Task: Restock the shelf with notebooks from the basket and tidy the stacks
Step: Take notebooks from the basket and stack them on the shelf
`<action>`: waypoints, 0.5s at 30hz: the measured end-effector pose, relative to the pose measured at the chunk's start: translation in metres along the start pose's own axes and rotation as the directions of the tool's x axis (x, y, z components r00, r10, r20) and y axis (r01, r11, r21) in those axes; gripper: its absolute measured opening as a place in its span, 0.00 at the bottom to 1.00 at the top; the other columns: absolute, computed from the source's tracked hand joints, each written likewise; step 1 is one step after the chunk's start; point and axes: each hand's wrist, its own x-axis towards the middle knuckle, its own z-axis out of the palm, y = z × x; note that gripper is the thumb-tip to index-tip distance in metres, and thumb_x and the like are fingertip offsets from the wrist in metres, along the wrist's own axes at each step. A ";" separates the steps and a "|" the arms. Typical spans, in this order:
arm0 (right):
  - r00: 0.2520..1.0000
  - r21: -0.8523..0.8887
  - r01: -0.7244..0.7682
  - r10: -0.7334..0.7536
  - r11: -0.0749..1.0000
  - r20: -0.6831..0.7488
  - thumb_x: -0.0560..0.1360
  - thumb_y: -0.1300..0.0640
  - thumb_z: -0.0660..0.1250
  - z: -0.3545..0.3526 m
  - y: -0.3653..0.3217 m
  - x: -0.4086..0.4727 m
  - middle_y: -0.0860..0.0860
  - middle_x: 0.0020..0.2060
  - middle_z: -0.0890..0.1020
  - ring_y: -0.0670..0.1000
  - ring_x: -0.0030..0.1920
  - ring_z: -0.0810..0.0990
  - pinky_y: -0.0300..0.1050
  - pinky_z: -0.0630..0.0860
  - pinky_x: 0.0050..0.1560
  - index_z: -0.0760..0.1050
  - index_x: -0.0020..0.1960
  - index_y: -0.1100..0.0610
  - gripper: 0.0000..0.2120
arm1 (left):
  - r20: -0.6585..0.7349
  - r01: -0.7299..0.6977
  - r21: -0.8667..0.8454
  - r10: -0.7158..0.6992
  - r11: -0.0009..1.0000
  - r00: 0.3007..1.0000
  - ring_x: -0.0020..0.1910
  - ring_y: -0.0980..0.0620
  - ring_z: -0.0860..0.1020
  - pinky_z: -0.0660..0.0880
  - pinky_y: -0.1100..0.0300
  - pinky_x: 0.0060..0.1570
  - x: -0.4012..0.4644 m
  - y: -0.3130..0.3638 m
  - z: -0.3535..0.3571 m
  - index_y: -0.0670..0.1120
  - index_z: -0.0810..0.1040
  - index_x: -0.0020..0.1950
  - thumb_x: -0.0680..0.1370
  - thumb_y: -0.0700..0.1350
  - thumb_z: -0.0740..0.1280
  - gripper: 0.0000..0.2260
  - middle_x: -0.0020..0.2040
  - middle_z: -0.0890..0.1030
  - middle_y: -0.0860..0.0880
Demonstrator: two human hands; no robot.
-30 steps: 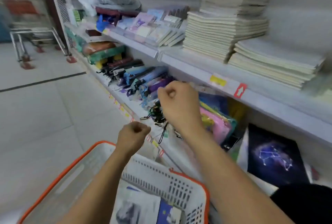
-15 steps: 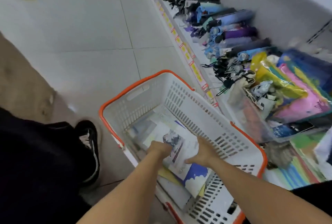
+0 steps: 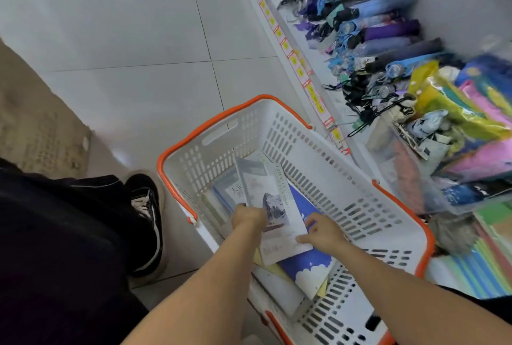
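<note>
A white basket with an orange rim [image 3: 318, 134] stands on the floor beside the low shelf. Inside lie several notebooks. A pale notebook with a mountain picture [image 3: 273, 200] is on top, over a blue notebook with clouds [image 3: 307, 267]. My left hand [image 3: 248, 217] grips the pale notebook at its left edge. My right hand [image 3: 321, 232] holds its right edge near the lower corner, thumb on the cover. Both hands are down in the basket.
The low shelf on the right carries a row of folded umbrellas [image 3: 382, 32], coloured plastic folders [image 3: 471, 128] and paper packs [image 3: 487, 261]. Yellow price tags [image 3: 293, 59] line its edge. A black shoe [image 3: 148, 220] and dark trouser leg stand left of the basket on the tiled floor.
A second ago both fists were raised in front of the shelf. The view then dropped to the basket, both hands reached in, and the pale notebook now sits more upright between them.
</note>
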 end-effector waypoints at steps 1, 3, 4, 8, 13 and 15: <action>1.000 0.065 0.011 -0.009 0.998 -0.029 0.68 0.52 0.79 -0.003 -0.002 0.000 0.50 0.51 0.78 0.53 0.53 0.77 0.46 0.71 0.51 0.77 0.52 0.53 0.17 | -0.003 -0.054 0.061 0.055 0.997 0.999 0.51 0.44 0.78 0.75 0.57 0.45 0.000 0.003 0.000 0.38 0.71 0.62 0.78 0.42 0.66 0.15 0.55 0.77 0.43; 0.995 0.102 0.011 0.000 0.995 -0.102 0.68 0.52 0.79 -0.008 -0.004 0.002 0.52 0.65 0.74 0.53 0.66 0.73 0.44 0.70 0.60 0.76 0.64 0.53 0.26 | -0.031 -0.180 0.074 0.182 0.981 0.983 0.47 0.42 0.79 0.77 0.54 0.44 -0.009 0.016 -0.005 0.42 0.75 0.56 0.79 0.43 0.65 0.08 0.51 0.80 0.43; 0.993 0.071 -0.022 0.030 0.997 -0.117 0.67 0.49 0.80 -0.009 -0.004 0.001 0.52 0.70 0.70 0.54 0.70 0.70 0.45 0.70 0.62 0.71 0.70 0.54 0.35 | -0.070 -0.242 0.090 0.249 0.966 0.966 0.49 0.40 0.79 0.77 0.53 0.45 -0.008 0.022 -0.009 0.43 0.76 0.56 0.78 0.43 0.65 0.08 0.52 0.81 0.42; 0.976 -0.191 -0.194 0.170 0.962 -0.134 0.60 0.38 0.80 -0.003 0.002 -0.011 0.55 0.74 0.63 0.57 0.73 0.65 0.51 0.68 0.69 0.59 0.76 0.56 0.54 | -0.243 -0.419 0.195 0.457 0.887 0.856 0.53 0.39 0.79 0.72 0.55 0.44 -0.018 0.047 -0.032 0.44 0.78 0.57 0.78 0.44 0.65 0.09 0.53 0.82 0.41; 0.937 -0.284 -0.332 0.281 0.900 -0.206 0.51 0.32 0.80 -0.002 0.005 -0.016 0.55 0.73 0.67 0.58 0.72 0.68 0.54 0.71 0.67 0.55 0.77 0.56 0.65 | -0.230 -0.484 0.291 0.552 0.825 0.802 0.52 0.38 0.79 0.77 0.52 0.48 -0.022 0.040 -0.040 0.44 0.77 0.60 0.75 0.37 0.61 0.15 0.53 0.82 0.42; 0.949 -0.136 -0.309 0.295 0.941 -0.113 0.52 0.38 0.84 -0.005 0.008 -0.017 0.53 0.63 0.78 0.55 0.62 0.78 0.49 0.77 0.58 0.66 0.71 0.57 0.54 | -0.232 -0.479 0.327 0.561 0.815 0.795 0.51 0.39 0.79 0.76 0.53 0.46 -0.022 0.036 -0.040 0.45 0.77 0.60 0.75 0.34 0.59 0.16 0.52 0.82 0.42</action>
